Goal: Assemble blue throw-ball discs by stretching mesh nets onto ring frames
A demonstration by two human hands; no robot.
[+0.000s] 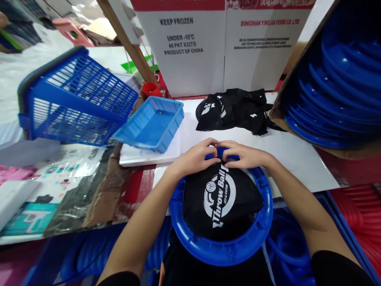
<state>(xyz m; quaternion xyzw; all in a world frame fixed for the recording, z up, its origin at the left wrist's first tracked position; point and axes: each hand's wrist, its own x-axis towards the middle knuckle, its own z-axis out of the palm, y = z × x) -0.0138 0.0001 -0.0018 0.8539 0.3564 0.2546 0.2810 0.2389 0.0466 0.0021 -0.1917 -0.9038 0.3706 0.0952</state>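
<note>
A blue plastic ring (pixel 222 253) rests tilted between my lap and the table's edge. Inside it lies a black mesh net (pixel 196 206) printed "Throw Ball" in white. At the ring's far side, my left hand (pixel 201 157) has its fingers curled, pinching the net's edge against the rim. Close beside it, my right hand (pixel 245 155) is bent the same way, fingertips on the net and rim. The two hands nearly touch, and the fingertips are partly hidden. Beyond them a pile of black mesh nets (pixel 241 111) lies on the white table (pixel 297 163).
A light blue tray (pixel 157 123) and a blue basket (pixel 83 99) stand to the left. Large white cartons (pixel 193 51) form a wall at the back. On the right, a cardboard box holds stacked blue rings (pixel 339 91). Red rings (pixel 357 222) lie below at right.
</note>
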